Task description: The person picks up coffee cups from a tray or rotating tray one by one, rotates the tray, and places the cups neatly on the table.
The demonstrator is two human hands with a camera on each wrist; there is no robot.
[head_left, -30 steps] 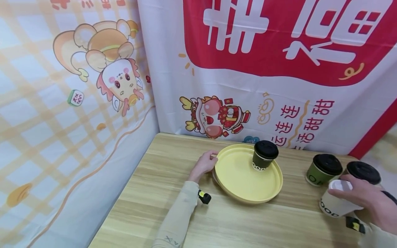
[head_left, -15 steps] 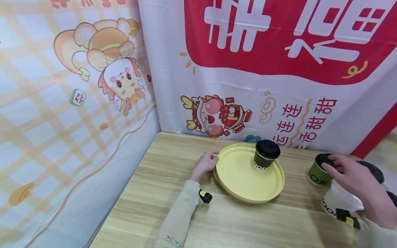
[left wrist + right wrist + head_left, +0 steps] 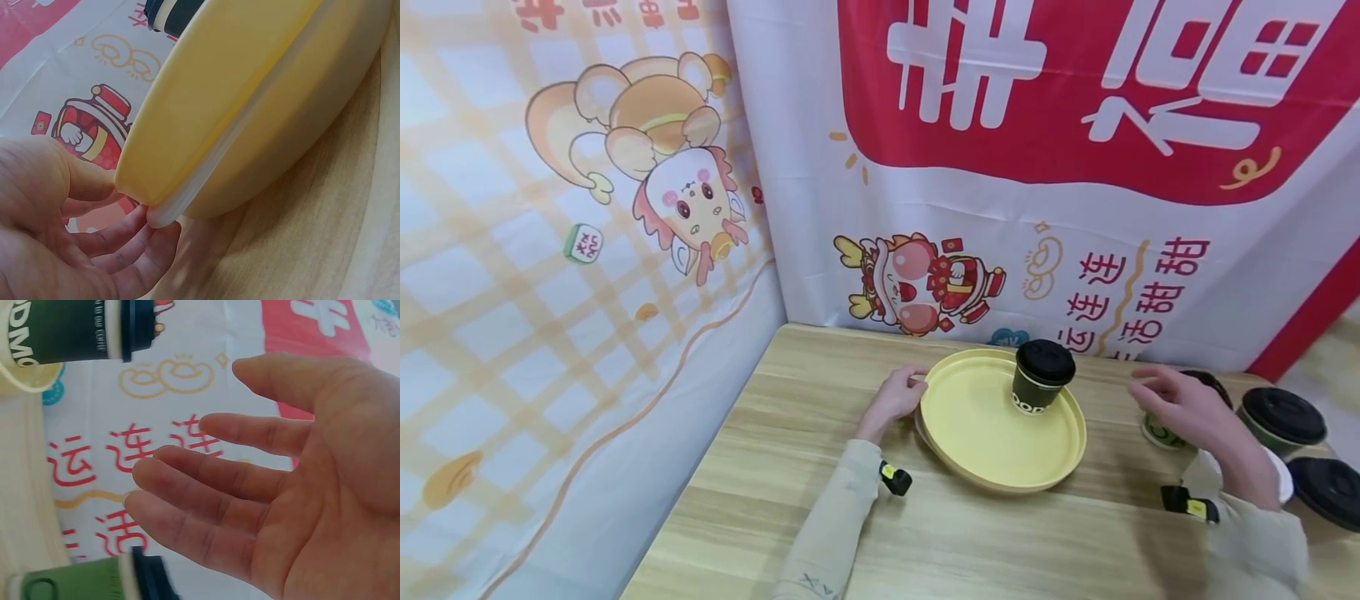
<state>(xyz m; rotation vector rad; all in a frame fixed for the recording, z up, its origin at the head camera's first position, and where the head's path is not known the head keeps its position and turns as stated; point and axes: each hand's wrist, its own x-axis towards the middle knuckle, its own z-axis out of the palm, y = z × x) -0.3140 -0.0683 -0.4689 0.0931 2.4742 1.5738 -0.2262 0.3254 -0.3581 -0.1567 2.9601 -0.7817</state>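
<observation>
My left hand (image 3: 895,398) pinches the left rim of a round yellow tray (image 3: 977,433); in the left wrist view its thumb (image 3: 94,182) is at the upper edge and its fingertips are under a pale lower lip. A dark green paper cup (image 3: 1028,392) with a black lid stands upright on the tray, toward the back. My right hand (image 3: 1198,425) hovers at the right, fingers spread and holding nothing. It partly covers a lighter green paper cup (image 3: 1159,435) with a black lid, also visible in the right wrist view.
Right of the right hand are a black-lidded cup (image 3: 1283,417) and another black lid (image 3: 1330,490) at the frame edge. A white cup (image 3: 1201,477) is mostly hidden under the right wrist. A printed cloth (image 3: 805,208) hangs behind the wooden table (image 3: 737,467).
My right hand has let go of the white cup and moved up and left, over the green cup. The left hand and tray have stayed in place.
</observation>
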